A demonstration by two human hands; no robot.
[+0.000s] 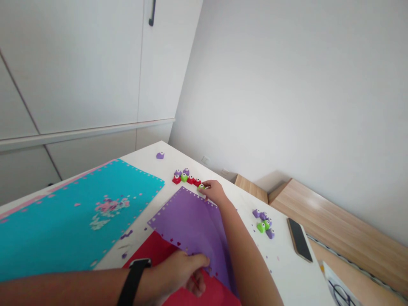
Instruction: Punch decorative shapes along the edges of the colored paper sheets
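We are listing a purple paper sheet (191,216), punched along its borders, as our landmark; it is lying partly on the white counter (296,276), its near part overlapping a red sheet (154,246). Our left hand (180,270), wearing a black watch (135,276), is working at the purple sheet's near edge, its grip clamped on that edge between thumb and fingers. Our right hand (214,192) is reaching over the purple sheet's right side to its far corner, its grip closing together on a green craft punch (201,187).

Just beyond the purple sheet, three red punches (190,179), a second green punch (184,177) and two purple punches (177,172) are standing near the gripped one. A lone purple punch (160,155) is sitting farther beyond. To the purple sheet's left, a turquoise sheet (63,229) is carrying a heap of pink and pale cutouts (110,207), with pink paper (35,202) showing along its far edge. To the purple sheet's right, a cluster of green and purple punches (262,228) is standing near a smartphone (298,240), which is lying farther out.
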